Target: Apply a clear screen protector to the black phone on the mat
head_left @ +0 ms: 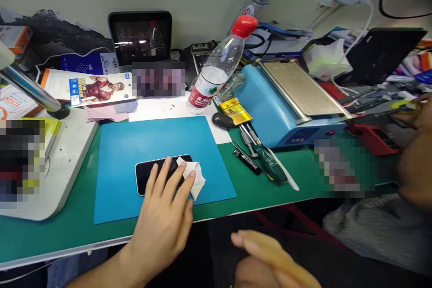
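A smartphone point(143, 178) with a dark screen and a pale edge lies on a blue mat point(116, 144). My left hand point(165, 216) reaches over it, fingers spread, fingertips resting on the screen and on a crumpled white tissue point(200, 184). The tissue covers the phone's right end and hangs over onto the mat. My right hand point(270, 261) is off the table, low at the front edge, its fingers curled together. Whether anything is inside that hand is hidden.
Beyond the mat stands a water bottle point(216, 74) with a red cap. A green-handled tool point(270, 164) and other slim tools lie right of the mat, before a blue machine point(270, 103). A co-worker's hand point(418, 144) is at far right; a lamp base point(74, 157) stands left.
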### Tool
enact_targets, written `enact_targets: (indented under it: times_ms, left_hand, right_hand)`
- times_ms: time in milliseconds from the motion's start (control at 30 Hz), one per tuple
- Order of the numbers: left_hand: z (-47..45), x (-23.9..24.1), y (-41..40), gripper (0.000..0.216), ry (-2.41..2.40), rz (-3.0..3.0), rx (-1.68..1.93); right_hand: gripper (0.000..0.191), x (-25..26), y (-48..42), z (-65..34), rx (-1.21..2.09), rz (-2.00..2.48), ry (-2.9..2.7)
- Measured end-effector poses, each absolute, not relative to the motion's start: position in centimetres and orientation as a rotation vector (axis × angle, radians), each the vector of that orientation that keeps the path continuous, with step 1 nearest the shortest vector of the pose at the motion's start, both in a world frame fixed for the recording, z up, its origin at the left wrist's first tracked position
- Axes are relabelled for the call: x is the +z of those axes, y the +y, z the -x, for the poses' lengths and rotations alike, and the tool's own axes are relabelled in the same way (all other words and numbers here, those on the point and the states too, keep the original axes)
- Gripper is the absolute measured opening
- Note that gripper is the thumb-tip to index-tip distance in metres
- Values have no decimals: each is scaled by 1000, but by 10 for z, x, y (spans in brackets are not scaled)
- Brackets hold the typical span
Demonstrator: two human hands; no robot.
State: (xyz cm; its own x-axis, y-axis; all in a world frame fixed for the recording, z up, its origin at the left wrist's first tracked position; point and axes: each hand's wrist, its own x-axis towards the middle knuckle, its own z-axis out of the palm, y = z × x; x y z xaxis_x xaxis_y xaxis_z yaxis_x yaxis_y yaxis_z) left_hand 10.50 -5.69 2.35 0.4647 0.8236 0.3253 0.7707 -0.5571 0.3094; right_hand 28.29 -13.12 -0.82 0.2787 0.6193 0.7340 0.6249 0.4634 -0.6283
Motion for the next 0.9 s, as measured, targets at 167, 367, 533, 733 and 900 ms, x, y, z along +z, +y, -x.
enact_targets:
  times_ms: [167, 367, 533, 733, 900]
  left_hand:
    - [-50, 33, -56, 52, 1490, -2651, 562]
    - [-11, 30, -31, 63, 1413, -2839, 269]
    - [-9, 29, -6, 62, 1211, -2880, 194]
    - [-9, 27, 4, 70, 1145, -2790, 298]
    - [-8, 23, 0, 77, 1182, -2692, 338]
  right_hand:
    - [51, -2, -90, -294, 241, 1335, -1764]
    - [66, -6, -61, -287, 252, 1254, -2237]
    - [71, -13, -61, -282, 171, 1288, -2291]
    - [70, -14, -68, -289, 154, 1263, -2309]
    - [74, -10, -52, -279, 174, 1302, -2282]
